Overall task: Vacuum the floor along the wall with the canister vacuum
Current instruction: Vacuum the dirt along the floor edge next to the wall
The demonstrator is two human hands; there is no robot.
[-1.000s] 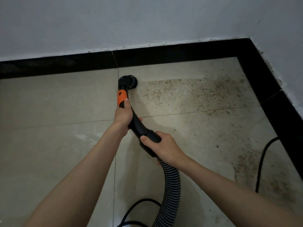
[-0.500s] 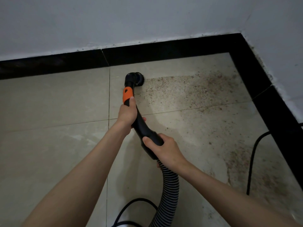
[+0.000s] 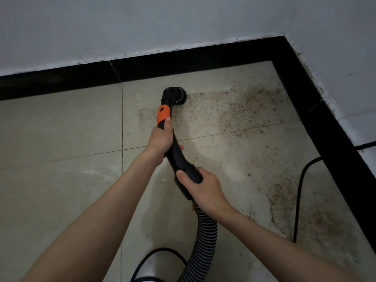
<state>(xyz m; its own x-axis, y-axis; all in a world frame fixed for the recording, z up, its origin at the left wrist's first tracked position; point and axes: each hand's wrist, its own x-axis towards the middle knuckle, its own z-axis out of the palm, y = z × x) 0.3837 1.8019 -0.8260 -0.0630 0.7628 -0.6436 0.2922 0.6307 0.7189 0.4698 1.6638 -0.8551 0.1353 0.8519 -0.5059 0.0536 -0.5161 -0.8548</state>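
A black vacuum handle (image 3: 179, 157) with an orange band (image 3: 163, 115) ends in a round black brush nozzle (image 3: 175, 95) set on the beige tiled floor (image 3: 61, 139). My left hand (image 3: 160, 139) grips the handle just below the orange band. My right hand (image 3: 201, 188) grips its lower end, where the ribbed grey hose (image 3: 201, 245) begins. Brown dirt specks (image 3: 234, 110) spread right of the nozzle toward the corner. The canister itself is out of view.
A black skirting (image 3: 203, 58) runs under the white wall (image 3: 162, 23) and turns at the corner at the upper right. One black cable (image 3: 299, 200) lies on the floor at the right, another (image 3: 160, 251) loops at the bottom. More dirt (image 3: 295, 210) lies along the right skirting.
The nozzle has slid to the right along the wall into the dirty patch, both hands going with it. My view has shifted, so the corner sits differently in the frame.
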